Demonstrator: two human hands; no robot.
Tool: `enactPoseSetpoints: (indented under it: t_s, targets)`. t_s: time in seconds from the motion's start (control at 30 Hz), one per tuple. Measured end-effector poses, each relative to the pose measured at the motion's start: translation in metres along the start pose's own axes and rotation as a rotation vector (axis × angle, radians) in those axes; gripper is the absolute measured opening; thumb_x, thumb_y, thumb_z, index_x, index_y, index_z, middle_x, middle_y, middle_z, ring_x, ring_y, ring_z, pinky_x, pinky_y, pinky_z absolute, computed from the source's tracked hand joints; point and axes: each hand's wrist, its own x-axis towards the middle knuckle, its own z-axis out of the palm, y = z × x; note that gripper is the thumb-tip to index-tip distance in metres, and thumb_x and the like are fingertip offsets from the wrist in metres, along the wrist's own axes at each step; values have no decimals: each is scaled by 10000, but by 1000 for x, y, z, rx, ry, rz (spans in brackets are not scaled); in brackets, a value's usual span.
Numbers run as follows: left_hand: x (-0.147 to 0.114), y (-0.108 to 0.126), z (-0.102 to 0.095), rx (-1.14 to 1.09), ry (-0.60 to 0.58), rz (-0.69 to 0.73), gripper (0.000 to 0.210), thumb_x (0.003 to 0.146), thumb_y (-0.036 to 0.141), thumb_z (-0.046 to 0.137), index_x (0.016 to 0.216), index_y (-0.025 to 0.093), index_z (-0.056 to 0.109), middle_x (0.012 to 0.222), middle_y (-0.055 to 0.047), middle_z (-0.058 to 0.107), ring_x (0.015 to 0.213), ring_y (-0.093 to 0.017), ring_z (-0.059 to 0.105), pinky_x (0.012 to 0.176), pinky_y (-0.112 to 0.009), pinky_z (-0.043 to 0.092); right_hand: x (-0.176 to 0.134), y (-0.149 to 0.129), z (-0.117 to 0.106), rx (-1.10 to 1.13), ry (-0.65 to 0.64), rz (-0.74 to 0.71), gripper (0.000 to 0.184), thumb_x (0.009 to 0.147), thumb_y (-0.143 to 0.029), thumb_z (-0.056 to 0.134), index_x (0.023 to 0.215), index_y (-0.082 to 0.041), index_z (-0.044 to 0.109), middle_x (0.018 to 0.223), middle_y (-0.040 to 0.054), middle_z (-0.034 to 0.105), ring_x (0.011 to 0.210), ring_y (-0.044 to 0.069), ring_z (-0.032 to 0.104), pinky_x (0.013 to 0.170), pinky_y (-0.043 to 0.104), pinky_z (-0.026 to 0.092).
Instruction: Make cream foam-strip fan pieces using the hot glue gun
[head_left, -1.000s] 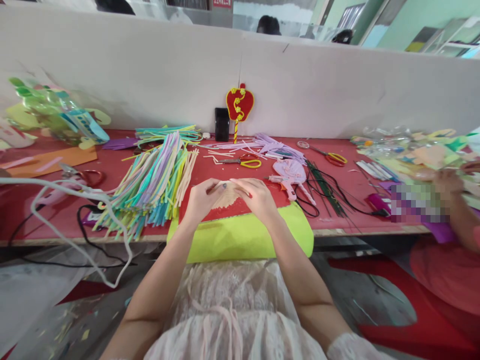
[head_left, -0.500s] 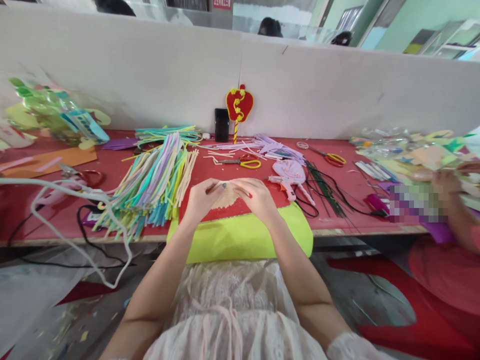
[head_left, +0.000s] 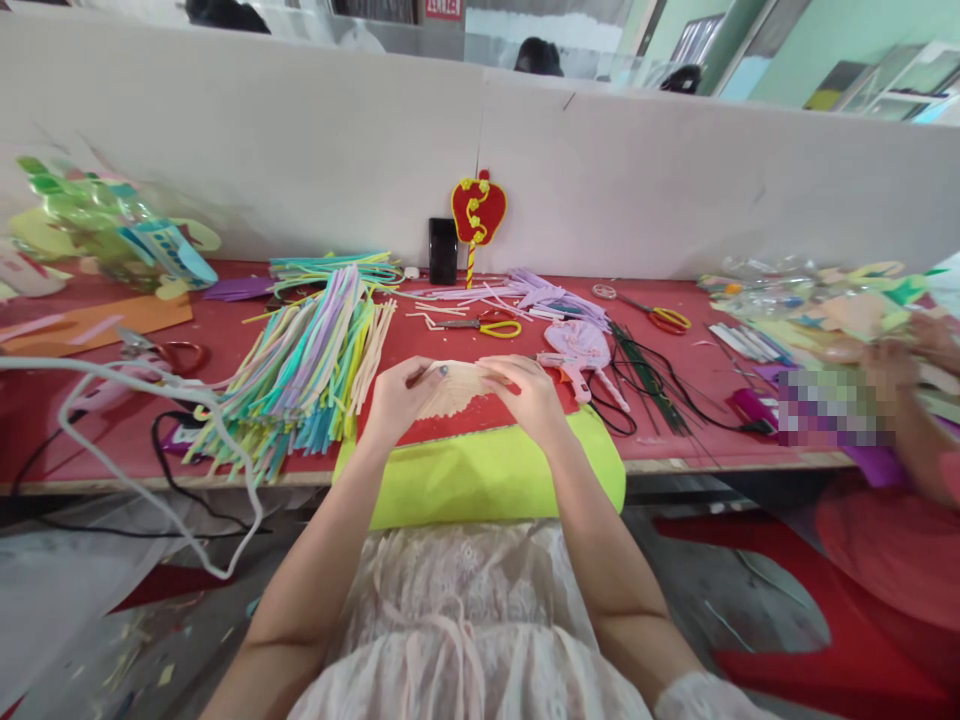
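Between my two hands is a cream, finely ribbed piece [head_left: 454, 390] with a jagged lower edge, spread like a fan. My left hand [head_left: 397, 397] pinches its upper left edge between thumb and fingers. At the opposite side my right hand [head_left: 526, 393] has its fingertips closed on the upper right edge. Beneath lies a red sheet [head_left: 442, 428] on a folded yellow-green cloth [head_left: 480, 485] at the table's front edge. A thick bundle of pastel pipe cleaners [head_left: 307, 365] lies beside my left hand. Just past my right hand rests a pink glue gun [head_left: 574, 368].
A yellow-handled cutting tool [head_left: 499, 324] lies beyond my hands. Behind it stand a black phone [head_left: 443, 250] and a red apple-shaped ornament [head_left: 487, 215]. White cable [head_left: 157, 490] loops over the left edge. A co-worker's hand [head_left: 889, 375] is at the far right.
My hands have drawn slightly apart, the right one shifting right. More of the cream ribbed piece shows between them. The co-worker's hands at the right have moved a little.
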Motion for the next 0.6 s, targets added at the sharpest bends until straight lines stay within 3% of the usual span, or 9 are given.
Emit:
enactPoseSetpoints:
  t_s: [0.6]
  targets:
    - [5,-9,-7,-12,48,-50,224,775,374,630,796,162,700,733,-18,660,647,-124,562,585,-210,413,-7,10,-20,6,15,30,249,914,-249,528,1118,-269,669,1071,27,707,1003,192,634,972,386,450]
